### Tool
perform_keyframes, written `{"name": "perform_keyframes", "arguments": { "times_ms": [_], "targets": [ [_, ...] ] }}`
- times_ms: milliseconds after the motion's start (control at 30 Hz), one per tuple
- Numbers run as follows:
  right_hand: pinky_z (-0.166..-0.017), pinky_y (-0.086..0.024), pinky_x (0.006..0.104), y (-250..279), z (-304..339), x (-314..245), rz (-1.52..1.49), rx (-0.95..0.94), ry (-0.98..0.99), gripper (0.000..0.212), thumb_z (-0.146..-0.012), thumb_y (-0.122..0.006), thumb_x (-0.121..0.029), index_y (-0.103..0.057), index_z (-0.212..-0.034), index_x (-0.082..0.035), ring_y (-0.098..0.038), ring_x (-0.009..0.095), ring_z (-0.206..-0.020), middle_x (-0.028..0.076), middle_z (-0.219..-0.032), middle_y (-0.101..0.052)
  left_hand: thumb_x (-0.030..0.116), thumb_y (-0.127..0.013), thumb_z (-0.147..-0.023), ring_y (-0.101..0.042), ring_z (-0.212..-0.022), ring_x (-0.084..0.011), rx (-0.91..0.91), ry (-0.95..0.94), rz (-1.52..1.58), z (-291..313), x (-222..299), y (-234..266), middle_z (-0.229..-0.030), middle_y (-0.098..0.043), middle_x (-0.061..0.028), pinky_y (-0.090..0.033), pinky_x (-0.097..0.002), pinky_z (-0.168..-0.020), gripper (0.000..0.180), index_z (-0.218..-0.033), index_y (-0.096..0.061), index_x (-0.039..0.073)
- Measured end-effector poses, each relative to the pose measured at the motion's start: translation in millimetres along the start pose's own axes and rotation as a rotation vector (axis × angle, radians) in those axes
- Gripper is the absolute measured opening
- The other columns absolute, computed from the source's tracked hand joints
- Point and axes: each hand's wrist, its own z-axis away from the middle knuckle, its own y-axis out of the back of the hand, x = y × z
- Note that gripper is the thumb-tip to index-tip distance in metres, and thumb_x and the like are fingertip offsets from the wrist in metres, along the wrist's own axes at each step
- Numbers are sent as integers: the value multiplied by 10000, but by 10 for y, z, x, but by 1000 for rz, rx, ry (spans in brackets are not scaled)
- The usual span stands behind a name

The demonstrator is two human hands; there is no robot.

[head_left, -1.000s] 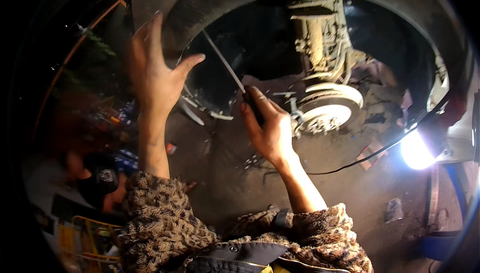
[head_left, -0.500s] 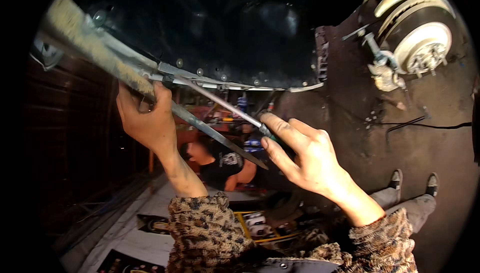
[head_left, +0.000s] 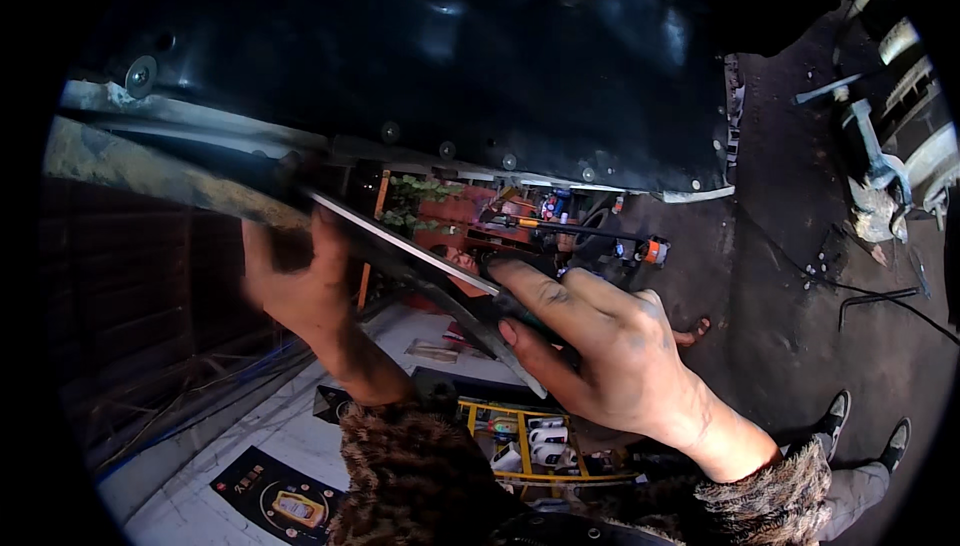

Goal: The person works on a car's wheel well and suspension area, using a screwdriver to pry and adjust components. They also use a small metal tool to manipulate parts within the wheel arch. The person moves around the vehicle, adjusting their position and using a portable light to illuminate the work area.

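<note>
My right hand (head_left: 625, 366) is closed around the handle of a screwdriver (head_left: 405, 244). Its bright shaft slants up and left, with the tip in shadow beside a long, dirt-covered trim strip (head_left: 170, 174). From below, my left hand (head_left: 310, 296) grips that strip between thumb and fingers; the hand is dim and slightly blurred. The strip's dark narrow end runs down under the right hand's fingers. Above both hands spreads a large black panel (head_left: 480, 66) with several screw heads along its lower edge. Between panel and strip a dark gap shows at the left.
At the right edge stand a wheel hub and brake parts (head_left: 880, 161). A bent black bar (head_left: 870, 301) lies on the floor. Below me are a yellow-framed rack (head_left: 525, 416) with bottles and a white surface (head_left: 200, 486). Another person (head_left: 462, 258) is partly visible behind my right hand.
The view has swung, so the hub sits farther right and the panel fills more of the top. Both hands keep their holds. The other person is now mostly hidden.
</note>
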Motion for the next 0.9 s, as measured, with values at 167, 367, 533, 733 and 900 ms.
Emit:
{"name": "perform_keyframes", "arguments": {
  "times_ms": [167, 367, 533, 733, 900],
  "targets": [
    [-424, -478, 309, 16, -33, -1, 26, -17, -32, 401, -803, -672, -152, -579, -1173, -27, -565, 215, -496, 80, -719, -500, 78, -728, -779, -563, -929, -130, 4, 24, 47, -5, 16, -38, -1065, -612, -96, -433, -242, -842, 498, -1211, -525, -66],
    [-416, -466, 307, 48, -34, -61, 88, 35, -54, 400, -821, -661, -180, -575, -1186, -40, -541, 199, -470, 64, -665, -494, 53, -718, -764, -538, -816, -95, 78, 8, 42, -3, 64, -95, -886, -582, -27, -440, -218, -740, 415, -1139, -559, -27],
    [-412, -456, 309, 86, -23, -136, 223, 79, -64, 371, -837, -645, -204, -586, -1161, -35, -551, 204, -482, 74, -665, -524, 26, -697, -755, -560, -845, -141, 151, -38, -42, 27, 130, -246, -974, -527, -78, -465, -243, -708, 436, -1152, -538, -58],
    [-430, -471, 334, 92, -61, -288, 288, 113, -51, 358, -847, -631, -205, -587, -1154, -27, -585, 242, -492, 108, -677, -575, 27, -691, -760, -543, -1034, -224, 208, 7, 37, 26, 173, -341, -1132, -426, -134, -519, -314, -814, 625, -1310, -406, -57],
    [-443, -486, 366, 182, -141, -357, 359, 178, -27, 339, -852, -620, -227, -594, -1133, -40, -596, 275, -500, 121, -670, -579, 42, -712, -758, -545, -1038, -255, 231, 18, 96, -120, 307, -428, -1161, -410, -157, -520, -336, -827, 649, -1316, -394, -50]
  ]
}}
